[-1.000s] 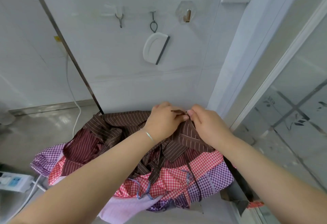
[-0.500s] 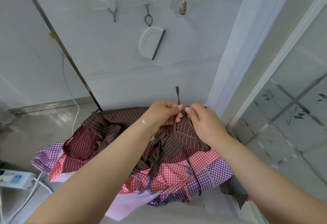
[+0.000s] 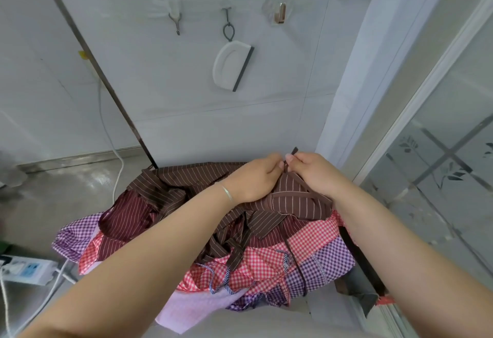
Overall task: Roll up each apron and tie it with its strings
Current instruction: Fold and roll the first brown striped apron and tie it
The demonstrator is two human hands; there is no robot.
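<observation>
Shorter now, the string point(image 3: 294, 150) end pokes up; both hands point(image 3: 256, 177) point(image 3: 314, 172) pinch it over the brown apron point(image 3: 293, 201).

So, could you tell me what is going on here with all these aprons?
A person is working on the brown striped apron lying on top of a heap of checked aprons. The left hand and the right hand meet at its far edge, both pinching its dark string, whose end sticks up between them. The apron does not look rolled or tied yet.
</observation>
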